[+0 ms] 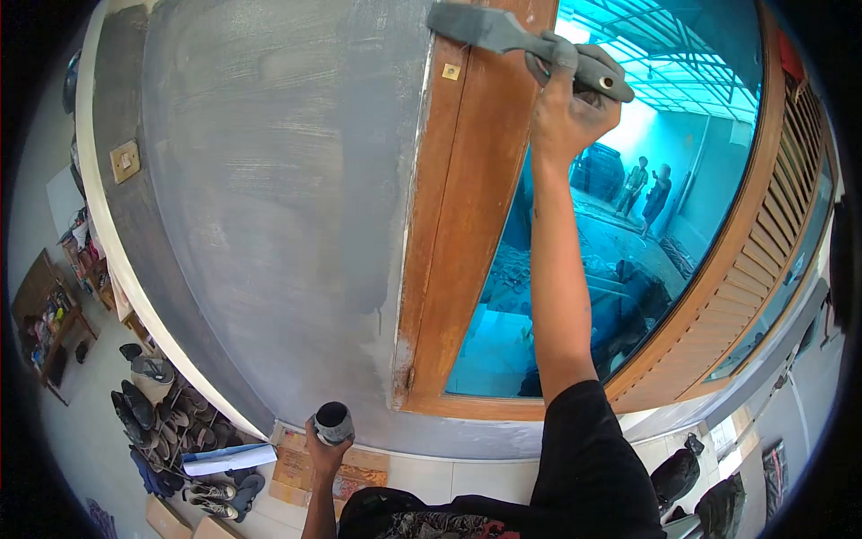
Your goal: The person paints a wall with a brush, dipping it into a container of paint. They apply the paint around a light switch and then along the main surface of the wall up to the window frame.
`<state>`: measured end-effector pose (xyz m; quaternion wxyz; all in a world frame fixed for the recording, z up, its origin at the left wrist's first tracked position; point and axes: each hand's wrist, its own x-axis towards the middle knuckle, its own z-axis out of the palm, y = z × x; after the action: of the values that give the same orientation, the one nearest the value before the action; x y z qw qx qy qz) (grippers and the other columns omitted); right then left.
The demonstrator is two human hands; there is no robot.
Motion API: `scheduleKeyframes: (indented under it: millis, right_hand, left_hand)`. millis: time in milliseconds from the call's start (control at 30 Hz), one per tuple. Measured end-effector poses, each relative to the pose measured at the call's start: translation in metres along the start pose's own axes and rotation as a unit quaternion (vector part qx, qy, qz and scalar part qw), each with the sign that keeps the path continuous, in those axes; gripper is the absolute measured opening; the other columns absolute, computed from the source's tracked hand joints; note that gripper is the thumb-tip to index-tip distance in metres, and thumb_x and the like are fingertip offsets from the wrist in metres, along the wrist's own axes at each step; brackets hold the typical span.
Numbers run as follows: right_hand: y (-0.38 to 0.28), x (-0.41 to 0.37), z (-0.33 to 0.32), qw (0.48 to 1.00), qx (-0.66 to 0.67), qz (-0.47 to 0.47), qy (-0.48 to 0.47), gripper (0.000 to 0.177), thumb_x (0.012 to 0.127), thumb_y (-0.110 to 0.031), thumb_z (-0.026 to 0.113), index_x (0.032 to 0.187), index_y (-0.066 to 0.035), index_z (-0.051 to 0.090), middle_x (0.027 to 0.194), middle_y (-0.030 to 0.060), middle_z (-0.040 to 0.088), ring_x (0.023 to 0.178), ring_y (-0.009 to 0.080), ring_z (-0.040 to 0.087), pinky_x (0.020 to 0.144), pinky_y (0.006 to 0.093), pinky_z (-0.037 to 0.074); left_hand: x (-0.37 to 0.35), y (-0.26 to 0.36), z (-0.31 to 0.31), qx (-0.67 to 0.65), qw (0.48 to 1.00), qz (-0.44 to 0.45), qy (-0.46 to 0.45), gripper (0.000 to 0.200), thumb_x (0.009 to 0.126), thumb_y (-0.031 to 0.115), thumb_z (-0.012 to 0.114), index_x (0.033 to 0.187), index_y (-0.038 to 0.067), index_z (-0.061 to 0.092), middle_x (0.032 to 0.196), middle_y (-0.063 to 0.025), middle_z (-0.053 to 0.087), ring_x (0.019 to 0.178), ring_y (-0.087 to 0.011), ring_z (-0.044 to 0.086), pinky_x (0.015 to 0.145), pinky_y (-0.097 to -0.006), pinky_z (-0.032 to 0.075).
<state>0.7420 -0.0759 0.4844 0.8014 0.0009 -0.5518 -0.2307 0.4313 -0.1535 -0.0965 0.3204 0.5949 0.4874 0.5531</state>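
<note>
grey-smeared flat paintbrush (489,29): the middle of its handle is hidden inside the right hand (570,103).
small dark round cup (333,420): the left hand (321,456) covers its base, and the contents are too dark to tell.
two figures behind blue-tinted glass (646,189): too small for detail.
brown wooden shelf (40,314): its items are too small to tell.

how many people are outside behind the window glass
2. The left person and the right person stand side by side, seen through the upper glass; the raised arm may hide others.

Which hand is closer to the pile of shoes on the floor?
Left. The left hand, holding a small cup, is low down, near the shoes. The right hand is high up by the wooden window frame, holding a brush.
</note>
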Motion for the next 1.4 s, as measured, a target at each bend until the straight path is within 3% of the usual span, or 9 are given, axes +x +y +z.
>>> scheduleKeyframes:
  millis: [433,467,633,767,867,933,1033,1233,1400]
  right_hand:
    - [-0.007,-0.007,0.008,0.998,-0.058,-0.009,-0.01,0.02,0.092,-0.003,0.065,0.104,0.006,0.052,0.098,0.0223,0.067,0.086,0.0247,0.071,0.072,0.038,0.066]
    - [-0.012,-0.012,0.009,0.999,-0.031,0.014,-0.017,0.011,0.09,0.001,0.066,0.084,0.007,0.059,0.098,0.0139,0.064,0.081,0.0187,0.069,0.068,0.0292,0.064]
    - [-0.035,-0.04,0.01,0.991,0.015,0.136,-0.001,0.006,0.089,0.001,0.068,0.086,0.004,0.064,0.089,0.0095,0.07,0.078,0.0139,0.067,0.065,0.0252,0.059]
    - [-0.028,-0.03,0.011,0.972,-0.138,-0.086,-0.168,0.033,0.081,-0.001,0.074,0.112,0.0,0.061,0.111,0.0102,0.069,0.086,0.0197,0.07,0.072,0.0296,0.06]
    - [-0.041,-0.036,0.037,0.969,-0.13,-0.131,-0.166,0.016,0.091,-0.014,0.065,0.105,-0.006,0.067,0.088,0.0153,0.071,0.074,0.0282,0.068,0.065,0.0361,0.054]
    - [-0.032,-0.05,0.02,0.891,-0.228,-0.173,-0.354,0.038,0.065,-0.003,0.082,0.1,-0.009,0.07,0.098,0.0109,0.072,0.082,0.0211,0.068,0.067,0.0283,0.054]
    - [-0.062,-0.099,0.002,0.8,-0.332,-0.179,-0.467,0.054,0.055,-0.012,0.084,0.106,-0.017,0.067,0.113,0.012,0.069,0.09,0.0264,0.069,0.068,0.0315,0.057]
    - [-0.144,-0.256,-0.066,0.755,-0.27,-0.013,-0.598,0.031,0.079,-0.01,0.063,0.11,-0.012,0.065,0.123,0.0134,0.066,0.105,0.0287,0.069,0.078,0.0339,0.06]
    - [-0.2,-0.371,-0.105,0.813,-0.27,0.249,-0.451,0.029,0.079,-0.003,0.072,0.106,-0.001,0.064,0.113,0.017,0.069,0.1,0.0281,0.07,0.078,0.0353,0.059]
  left_hand:
    - [0.008,-0.007,0.004,-0.006,1.0,0.014,0.004,0.085,0.056,0.008,0.088,0.129,0.003,0.046,0.114,-0.0156,0.061,0.108,-0.0293,0.06,0.096,-0.0407,0.047]
    - [0.009,-0.004,0.003,-0.002,1.0,0.017,0.002,0.084,0.056,0.007,0.088,0.129,0.002,0.046,0.113,-0.0156,0.061,0.107,-0.0293,0.061,0.095,-0.0406,0.047]
    - [0.006,-0.004,-0.002,0.003,1.0,-0.004,0.0,0.083,0.056,0.008,0.087,0.128,0.002,0.047,0.111,-0.0151,0.062,0.105,-0.0292,0.062,0.093,-0.0405,0.048]
    - [0.003,-0.003,-0.014,0.034,0.999,0.006,0.004,0.081,0.058,0.01,0.088,0.128,0.002,0.047,0.111,-0.0151,0.062,0.105,-0.0284,0.062,0.092,-0.0408,0.049]
    - [0.002,-0.002,-0.019,0.041,0.999,-0.012,0.014,0.081,0.058,0.01,0.088,0.127,0.003,0.047,0.113,-0.0152,0.061,0.108,-0.0282,0.06,0.094,-0.0413,0.047]
    - [0.003,0.001,-0.024,0.047,0.999,-0.011,0.009,0.08,0.058,0.01,0.088,0.127,0.003,0.047,0.116,-0.0151,0.059,0.111,-0.0287,0.058,0.097,-0.0422,0.046]
    - [0.001,-0.013,-0.038,0.03,0.999,-0.007,-0.009,0.08,0.058,0.011,0.088,0.127,0.004,0.048,0.117,-0.0149,0.059,0.113,-0.0291,0.057,0.099,-0.0426,0.044]
    - [0.005,-0.009,-0.083,0.075,0.993,-0.046,-0.078,0.079,0.059,0.012,0.087,0.127,0.003,0.048,0.116,-0.014,0.059,0.112,-0.0288,0.057,0.098,-0.0416,0.045]
    - [0.017,-0.025,-0.101,0.013,0.994,-0.02,-0.107,0.08,0.059,0.012,0.087,0.128,0.002,0.048,0.117,-0.0148,0.06,0.111,-0.0285,0.058,0.098,-0.041,0.045]
